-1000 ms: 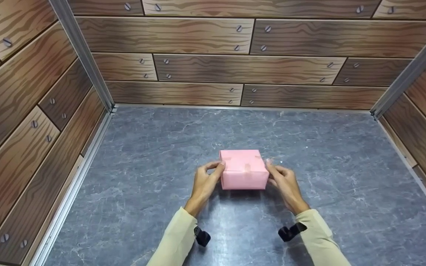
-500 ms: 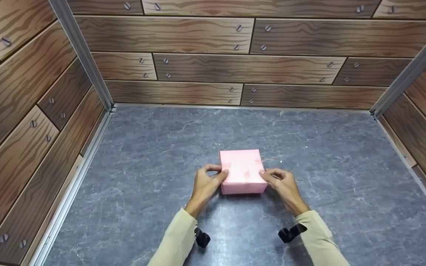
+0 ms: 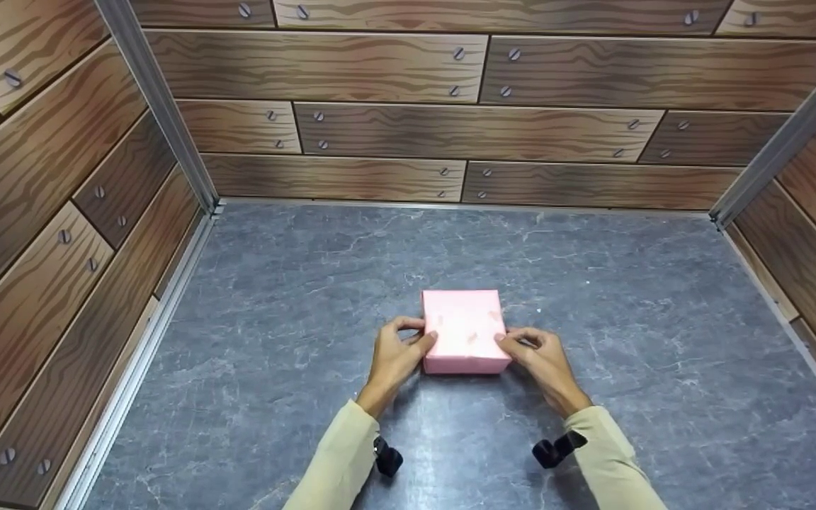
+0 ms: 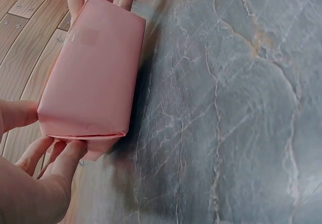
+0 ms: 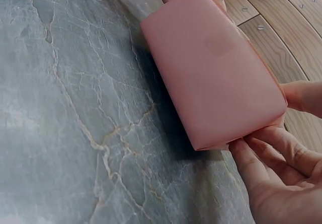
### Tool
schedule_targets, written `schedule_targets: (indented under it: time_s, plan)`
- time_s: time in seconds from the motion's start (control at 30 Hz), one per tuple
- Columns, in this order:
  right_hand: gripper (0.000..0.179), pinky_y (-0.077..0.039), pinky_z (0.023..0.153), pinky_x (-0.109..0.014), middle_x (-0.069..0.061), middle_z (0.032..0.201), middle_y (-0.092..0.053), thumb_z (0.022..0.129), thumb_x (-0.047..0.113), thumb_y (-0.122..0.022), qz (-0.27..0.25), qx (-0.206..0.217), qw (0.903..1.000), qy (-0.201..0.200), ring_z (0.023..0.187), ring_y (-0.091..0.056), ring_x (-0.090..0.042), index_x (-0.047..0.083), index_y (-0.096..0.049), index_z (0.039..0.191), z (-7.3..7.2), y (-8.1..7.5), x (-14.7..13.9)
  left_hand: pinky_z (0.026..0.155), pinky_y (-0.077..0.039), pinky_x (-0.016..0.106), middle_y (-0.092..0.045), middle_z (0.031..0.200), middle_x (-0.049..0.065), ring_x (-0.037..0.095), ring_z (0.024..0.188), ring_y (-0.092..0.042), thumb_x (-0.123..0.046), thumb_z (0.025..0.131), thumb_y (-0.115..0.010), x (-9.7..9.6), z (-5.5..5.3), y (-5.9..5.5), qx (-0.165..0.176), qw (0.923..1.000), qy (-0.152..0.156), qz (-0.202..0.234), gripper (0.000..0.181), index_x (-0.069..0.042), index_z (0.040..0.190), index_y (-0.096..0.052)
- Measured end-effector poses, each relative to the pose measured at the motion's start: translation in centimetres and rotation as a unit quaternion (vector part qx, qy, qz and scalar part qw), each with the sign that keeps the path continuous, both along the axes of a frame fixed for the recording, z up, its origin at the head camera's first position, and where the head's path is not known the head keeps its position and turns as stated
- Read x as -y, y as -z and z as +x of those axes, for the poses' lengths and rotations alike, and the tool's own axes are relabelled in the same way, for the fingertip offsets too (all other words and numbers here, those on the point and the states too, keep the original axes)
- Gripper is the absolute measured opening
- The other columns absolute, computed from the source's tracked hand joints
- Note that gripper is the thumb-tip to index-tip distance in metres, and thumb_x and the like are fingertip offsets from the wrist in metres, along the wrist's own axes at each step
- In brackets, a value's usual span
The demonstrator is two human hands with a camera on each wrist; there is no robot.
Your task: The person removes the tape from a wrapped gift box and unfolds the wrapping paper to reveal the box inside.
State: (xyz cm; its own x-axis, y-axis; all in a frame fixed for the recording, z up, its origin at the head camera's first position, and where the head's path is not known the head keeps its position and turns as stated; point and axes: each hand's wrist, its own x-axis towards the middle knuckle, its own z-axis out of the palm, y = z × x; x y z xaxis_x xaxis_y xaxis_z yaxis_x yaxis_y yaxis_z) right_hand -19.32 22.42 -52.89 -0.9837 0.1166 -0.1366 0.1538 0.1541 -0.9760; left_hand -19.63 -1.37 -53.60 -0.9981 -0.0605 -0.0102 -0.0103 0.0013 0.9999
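A box wrapped in pink paper [image 3: 462, 322], with small pieces of tape on it, is between the two hands in the middle of the head view. At its left end the left hand [image 3: 397, 354] grips it, thumb on the upper face and fingers at the side. The right hand [image 3: 542, 358] holds the opposite end in the same manner. Folded paper shows at the box end beside the left fingertips [image 4: 75, 147] in the left wrist view. A dark shadow lies under the box in the right wrist view; whether it touches the surface I cannot tell.
Grey marbled tabletop [image 3: 295, 304] surrounds the box. Wood-patterned panels [image 3: 380, 71] stand at the back and both sides, with metal rails [image 3: 167, 106] at the corners. Each sleeve carries a black wrist camera [image 3: 387, 457].
The box has tipped toward the person, so more of its upper face and less of its front shows. Both thumbs have moved onto the upper face, and the hands have come slightly nearer.
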Motion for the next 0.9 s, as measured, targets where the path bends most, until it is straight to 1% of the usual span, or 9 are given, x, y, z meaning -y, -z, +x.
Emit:
schedule_targets:
  time_s: [0.07, 0.23, 0.33, 0.43, 0.6, 0.73, 0.9]
  plan:
    - [0.019, -0.047, 0.093, -0.021, -0.021, 0.128, -0.064, 0.086, 0.019, -0.081, 0.004, 0.002, 1.0, -0.001, 0.123, -0.056, -0.029, 0.002, -0.074, 0.089, 0.0, 0.1, 0.0, 0.086, -0.06, 0.036, -0.064, 0.113, 0.022, 0.038, 0.106, -0.07, -0.004, 0.083, -0.078, 0.0, 0.0, 0.1, -0.002, 1.0, 0.0, 0.0, 0.026, 0.007, 0.105, -0.067]
    - [0.019, -0.045, 0.097, -0.025, -0.021, 0.128, -0.065, 0.086, 0.019, -0.081, 0.01, 0.0, 0.9999, -0.003, 0.123, -0.056, -0.029, 0.002, -0.074, 0.088, -0.1, 0.2, -0.1, 0.083, -0.061, 0.036, -0.066, 0.113, 0.023, 0.036, 0.103, -0.071, -0.004, 0.084, -0.077, 0.0, 0.1, 0.3, 0.01, 0.9999, 0.003, -0.004, 0.026, 0.007, 0.106, -0.067]
    - [0.019, -0.044, 0.099, -0.028, -0.021, 0.128, -0.065, 0.086, 0.019, -0.081, 0.012, 0.001, 0.9999, -0.003, 0.123, -0.056, -0.03, 0.002, -0.074, 0.088, -0.1, 0.3, -0.2, 0.083, -0.061, 0.035, -0.066, 0.114, 0.023, 0.035, 0.104, -0.071, -0.004, 0.085, -0.077, 0.0, 0.0, 0.4, 0.013, 0.9999, 0.004, -0.007, 0.026, 0.007, 0.106, -0.067]
    - [0.018, -0.043, 0.099, -0.028, -0.021, 0.129, -0.065, 0.086, 0.02, -0.081, 0.013, 0.004, 0.9999, -0.001, 0.123, -0.056, -0.03, 0.003, -0.074, 0.088, -0.1, 0.4, -0.3, 0.084, -0.06, 0.035, -0.066, 0.113, 0.021, 0.035, 0.104, -0.071, -0.004, 0.085, -0.078, -0.1, 0.0, 0.3, 0.008, 0.9999, 0.004, -0.013, 0.025, 0.006, 0.105, -0.067]
    - [0.018, -0.045, 0.094, -0.024, -0.021, 0.127, -0.065, 0.087, 0.019, -0.08, 0.017, 0.006, 0.9998, 0.001, 0.121, -0.057, -0.029, 0.002, -0.074, 0.088, -0.2, 0.7, -0.4, 0.084, -0.06, 0.034, -0.067, 0.114, 0.019, 0.034, 0.106, -0.07, -0.006, 0.085, -0.08, -0.1, 0.0, 0.3, 0.002, 0.9994, 0.007, -0.034, 0.025, 0.003, 0.106, -0.068]
    - [0.02, -0.047, 0.09, -0.019, -0.021, 0.126, -0.065, 0.087, 0.02, -0.08, 0.017, 0.011, 0.9998, -0.001, 0.117, -0.056, -0.025, 0.001, -0.074, 0.089, -0.1, 1.0, -0.5, 0.082, -0.061, 0.033, -0.066, 0.118, 0.021, 0.033, 0.106, -0.071, -0.007, 0.086, -0.079, -0.1, 0.0, 0.3, 0.01, 0.9992, 0.01, -0.038, 0.025, 0.002, 0.107, -0.069]
    - [0.02, -0.047, 0.089, -0.017, -0.019, 0.123, -0.065, 0.088, 0.02, -0.08, 0.023, 0.016, 0.9996, 0.004, 0.112, -0.056, -0.022, 0.001, -0.075, 0.091, -0.1, 1.0, -0.5, 0.081, -0.061, 0.033, -0.065, 0.119, 0.024, 0.032, 0.105, -0.071, -0.007, 0.086, -0.079, -0.2, 0.0, 0.3, 0.016, 0.9991, 0.011, -0.038, 0.025, 0.001, 0.107, -0.069]
